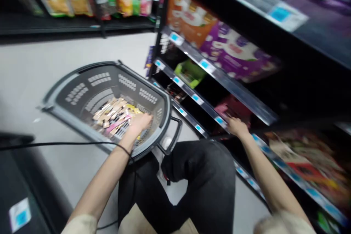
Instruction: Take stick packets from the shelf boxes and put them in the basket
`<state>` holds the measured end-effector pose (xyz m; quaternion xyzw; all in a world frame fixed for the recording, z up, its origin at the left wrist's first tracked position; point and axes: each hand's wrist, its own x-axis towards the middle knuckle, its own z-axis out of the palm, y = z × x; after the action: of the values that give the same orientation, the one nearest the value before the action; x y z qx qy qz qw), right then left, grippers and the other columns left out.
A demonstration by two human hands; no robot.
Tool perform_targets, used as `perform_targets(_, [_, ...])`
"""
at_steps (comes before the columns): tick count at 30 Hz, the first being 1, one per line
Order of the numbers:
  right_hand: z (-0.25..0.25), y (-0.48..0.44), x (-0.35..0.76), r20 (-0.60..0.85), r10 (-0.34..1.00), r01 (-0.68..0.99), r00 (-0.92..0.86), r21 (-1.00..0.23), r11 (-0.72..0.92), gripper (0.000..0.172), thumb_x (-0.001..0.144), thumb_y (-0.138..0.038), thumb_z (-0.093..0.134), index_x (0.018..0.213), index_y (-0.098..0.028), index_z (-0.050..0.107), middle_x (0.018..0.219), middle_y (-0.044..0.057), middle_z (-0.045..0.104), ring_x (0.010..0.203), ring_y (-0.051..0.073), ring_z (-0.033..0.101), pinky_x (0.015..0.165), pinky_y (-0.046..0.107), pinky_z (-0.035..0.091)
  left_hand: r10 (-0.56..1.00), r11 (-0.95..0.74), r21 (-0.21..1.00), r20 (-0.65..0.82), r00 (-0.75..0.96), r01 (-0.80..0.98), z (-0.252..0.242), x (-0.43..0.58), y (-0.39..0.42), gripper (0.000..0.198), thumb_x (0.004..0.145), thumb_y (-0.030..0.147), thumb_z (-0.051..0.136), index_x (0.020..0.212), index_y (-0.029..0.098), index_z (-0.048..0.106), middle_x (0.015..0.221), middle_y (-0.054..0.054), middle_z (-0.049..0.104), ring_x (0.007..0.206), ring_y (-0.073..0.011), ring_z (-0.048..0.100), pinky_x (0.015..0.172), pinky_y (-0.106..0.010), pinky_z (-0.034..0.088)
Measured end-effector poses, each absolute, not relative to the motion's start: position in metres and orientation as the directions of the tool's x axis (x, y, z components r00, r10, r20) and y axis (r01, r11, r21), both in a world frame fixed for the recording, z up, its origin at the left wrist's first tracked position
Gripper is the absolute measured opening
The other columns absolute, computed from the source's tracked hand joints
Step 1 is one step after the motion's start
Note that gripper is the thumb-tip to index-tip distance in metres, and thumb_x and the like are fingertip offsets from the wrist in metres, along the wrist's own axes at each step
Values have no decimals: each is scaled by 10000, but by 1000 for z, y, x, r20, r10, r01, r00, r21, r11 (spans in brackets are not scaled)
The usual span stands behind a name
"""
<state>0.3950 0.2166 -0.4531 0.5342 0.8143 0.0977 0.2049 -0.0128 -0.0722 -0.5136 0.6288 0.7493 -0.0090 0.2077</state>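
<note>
Looks like mid-transfer: left hand (143,121) in shopping basket (113,74) at sachets (112,111), right hand (238,128) by pink container (238,107). Can't tell either grip. Next move must clear shelf rail (187,89).

Grey perforated plastic basket (113,85): held small beige packets (109,111).
Right-hand black metal shelves (233,86): bore orange package (179,14), purple package (230,62).

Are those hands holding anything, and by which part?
It can't be told: the left hand is in the basket by small packets, the right hand by a pink thing; blur hides any hold.
</note>
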Motion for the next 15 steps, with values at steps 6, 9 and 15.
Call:
perform_targets(6, [-407, 192, 285, -157, 541, 556, -827, -78, 827, 363, 1000, -494, 510, 1079, -220, 735, 958, 100, 805, 828, 268, 774, 747, 346, 586, 954, 247, 306, -245, -174, 919, -514, -16, -75, 255, 933, 98, 578, 1084, 105, 783, 984, -226, 788, 971, -336, 786, 778, -361, 569])
perform_targets(9, [-387, 149, 190, -107, 283, 295, -953, -118, 948, 362, 1028, -490, 487, 1015, -220, 728, 905, 85, 794, 729, 230, 742, 703, 314, 549, 976, 216, 322, -102, -193, 922, -510, -16, -79, 243, 932, 109, 572, 1073, 116, 769, 957, -192, 789, 944, -302, 782, 759, -337, 557])
perform_targets(15, [-438, 84, 10, -318, -131, -121, -939, -51, 991, 169, 954, -208, 589, 1012, -151, 738, 953, 117, 797, 884, 232, 754, 806, 276, 530, 805, 318, 442, 342, -485, 839, -494, -26, -82, 312, 1006, 207, 455, 1160, 114, 709, 916, -128, 775, 875, -253, 752, 745, -331, 529])
